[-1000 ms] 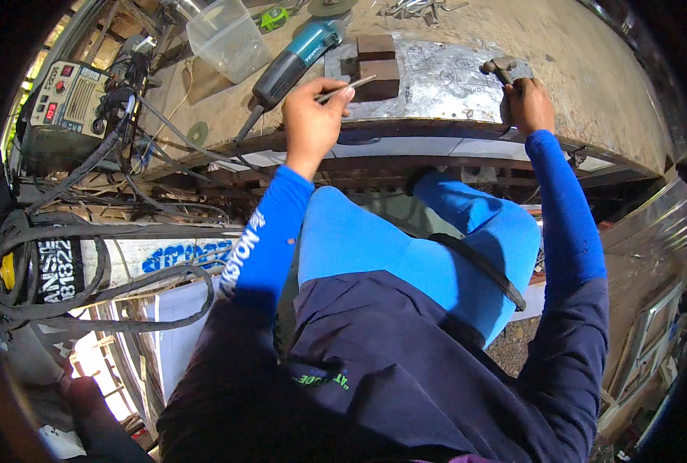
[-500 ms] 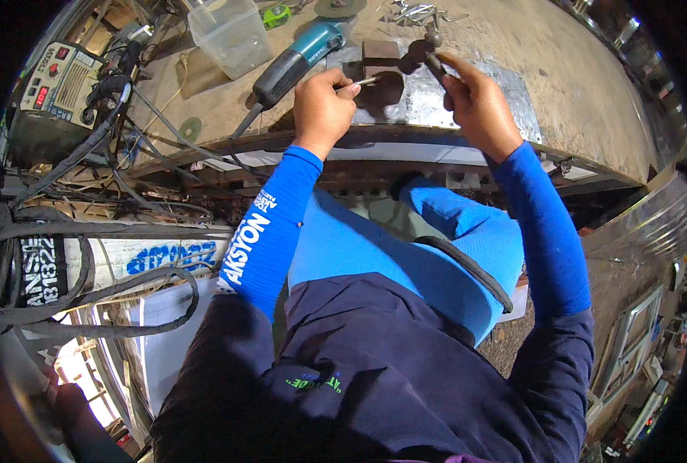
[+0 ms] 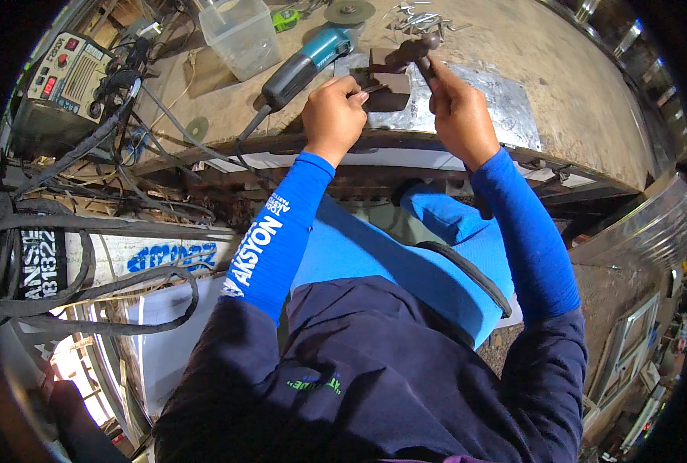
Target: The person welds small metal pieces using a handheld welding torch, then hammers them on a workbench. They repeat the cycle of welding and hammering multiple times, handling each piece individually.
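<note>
My left hand (image 3: 334,116) pinches a short thin metal rod (image 3: 371,89), its far end over a dark steel block (image 3: 390,94). In my right hand (image 3: 462,116) is a ball-peen hammer (image 3: 421,48), gripped by its handle. The hammer's head hangs just above or against the rear part of the block; from this angle I cannot tell whether they touch. A second brown block face (image 3: 382,58) shows behind, partly covered by the hammer. Beneath the blocks lies a grey metal sheet (image 3: 502,108) on the wooden bench.
Left of the blocks rests a teal and black angle grinder (image 3: 305,65), with a cutting disc (image 3: 349,11) behind it. A clear plastic tub (image 3: 241,38) and small metal rods (image 3: 424,21) lie farther back. At far left stands a welding machine (image 3: 69,77) among tangled cables.
The hammer in my right hand has swung down and left toward the blocks. My left hand keeps the rod, which now lies lower and closer over the block.
</note>
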### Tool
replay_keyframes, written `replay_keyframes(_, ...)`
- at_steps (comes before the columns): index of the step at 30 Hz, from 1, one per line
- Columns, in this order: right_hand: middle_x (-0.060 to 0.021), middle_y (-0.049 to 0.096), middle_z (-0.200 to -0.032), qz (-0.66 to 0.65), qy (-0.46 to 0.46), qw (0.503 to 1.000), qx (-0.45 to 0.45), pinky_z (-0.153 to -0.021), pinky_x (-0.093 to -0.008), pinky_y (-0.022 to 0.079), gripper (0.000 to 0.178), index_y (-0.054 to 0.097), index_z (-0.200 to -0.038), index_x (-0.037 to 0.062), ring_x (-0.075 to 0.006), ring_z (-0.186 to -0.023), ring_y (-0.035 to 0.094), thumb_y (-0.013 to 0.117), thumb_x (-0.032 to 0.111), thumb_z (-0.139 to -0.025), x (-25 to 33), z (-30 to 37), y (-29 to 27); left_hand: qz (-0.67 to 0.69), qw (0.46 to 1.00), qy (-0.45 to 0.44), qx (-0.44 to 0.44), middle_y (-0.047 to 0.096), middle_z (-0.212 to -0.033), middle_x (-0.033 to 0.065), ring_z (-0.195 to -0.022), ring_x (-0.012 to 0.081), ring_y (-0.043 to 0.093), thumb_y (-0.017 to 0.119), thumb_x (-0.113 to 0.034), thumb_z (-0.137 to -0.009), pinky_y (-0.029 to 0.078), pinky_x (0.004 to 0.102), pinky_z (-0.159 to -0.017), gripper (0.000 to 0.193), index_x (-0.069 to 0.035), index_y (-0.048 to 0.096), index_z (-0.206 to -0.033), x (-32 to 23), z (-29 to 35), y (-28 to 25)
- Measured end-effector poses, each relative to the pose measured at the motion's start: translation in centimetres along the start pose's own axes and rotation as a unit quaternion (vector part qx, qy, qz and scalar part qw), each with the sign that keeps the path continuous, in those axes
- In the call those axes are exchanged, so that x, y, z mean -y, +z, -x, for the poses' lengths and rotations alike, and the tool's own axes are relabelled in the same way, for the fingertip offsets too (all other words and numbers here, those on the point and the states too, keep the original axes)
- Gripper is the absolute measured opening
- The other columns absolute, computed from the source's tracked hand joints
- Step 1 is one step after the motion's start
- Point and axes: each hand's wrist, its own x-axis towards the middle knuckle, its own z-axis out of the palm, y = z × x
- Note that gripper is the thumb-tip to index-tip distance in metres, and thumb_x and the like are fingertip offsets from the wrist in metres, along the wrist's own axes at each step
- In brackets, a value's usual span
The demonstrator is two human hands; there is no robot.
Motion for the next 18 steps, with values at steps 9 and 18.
replay_keyframes(9,-0.0182,0.063,-0.074,0.031,-0.015,0.999,-0.008,-0.066,-0.0393,0.053,0.037,0.069,-0.145,0.0048,-0.0241,-0.064,0.059,0.060,0.006,-0.109,0.0,-0.3,-0.2,-0.045,0.986,0.147,-0.063,0.069,-0.092,0.0073,-0.084,0.0365,0.072,0.078,-0.010,-0.090,0.056,0.0486,-0.071,0.006,-0.012,0.072,-0.088,0.9,1.1,0.9)
replay_keyframes(18,-0.0121,0.058,-0.072,0.054,0.005,0.997,0.047,-0.067,-0.0360,0.052,0.037,0.069,-0.146,0.0045,-0.0167,-0.068,0.055,0.061,0.008,-0.110,-0.2,-1.4,-0.2,-0.106,0.968,0.224,-0.047,0.068,-0.095,0.0037,-0.090,0.0287,0.072,0.074,-0.005,-0.084,0.057,0.0446,-0.074,0.013,-0.015,0.073,-0.091,1.6,0.9,0.4)
